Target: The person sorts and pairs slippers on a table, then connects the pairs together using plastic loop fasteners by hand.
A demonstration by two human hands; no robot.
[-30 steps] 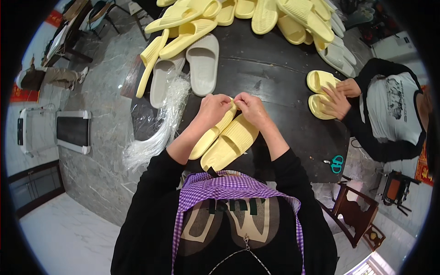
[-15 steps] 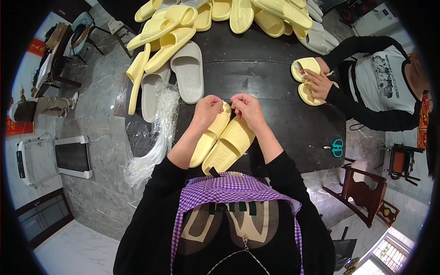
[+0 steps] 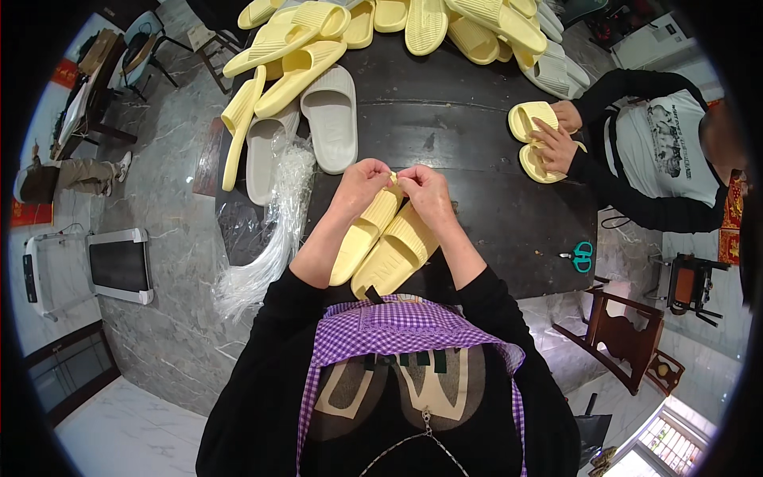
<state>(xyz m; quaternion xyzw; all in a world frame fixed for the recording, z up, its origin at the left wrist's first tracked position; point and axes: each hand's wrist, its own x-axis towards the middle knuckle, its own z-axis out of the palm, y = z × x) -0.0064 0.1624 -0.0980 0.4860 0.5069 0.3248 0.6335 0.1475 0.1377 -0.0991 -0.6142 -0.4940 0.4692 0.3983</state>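
A pair of ribbed yellow slippers point(image 3: 385, 274) lies side by side on the dark table in front of me, toes pointing away. At their toe end, my left hand point(image 3: 362, 189) and my right hand point(image 3: 427, 195) nearly touch, fingertips pinched together. Whatever thin thing they grip is too small to make out. To the left lies a bundle of clear plastic strands point(image 3: 288, 187), draped over the table's edge. Two grey slippers point(image 3: 330, 131) sit beyond it, one partly under the strands.
A heap of yellow and grey slippers point(image 3: 427, 28) covers the far side of the table point(image 3: 493, 226). At the right, a co-worker's hands point(image 3: 560, 147) handle another yellow pair point(image 3: 528, 118). Teal-handled scissors point(image 3: 582, 256) lie near the right edge. A wooden chair point(image 3: 624, 334) stands beside the table.
My two hands have come closer together over the slipper toes, still pinched. The co-worker's hands stay on the other yellow pair. The whole view has shifted slightly.
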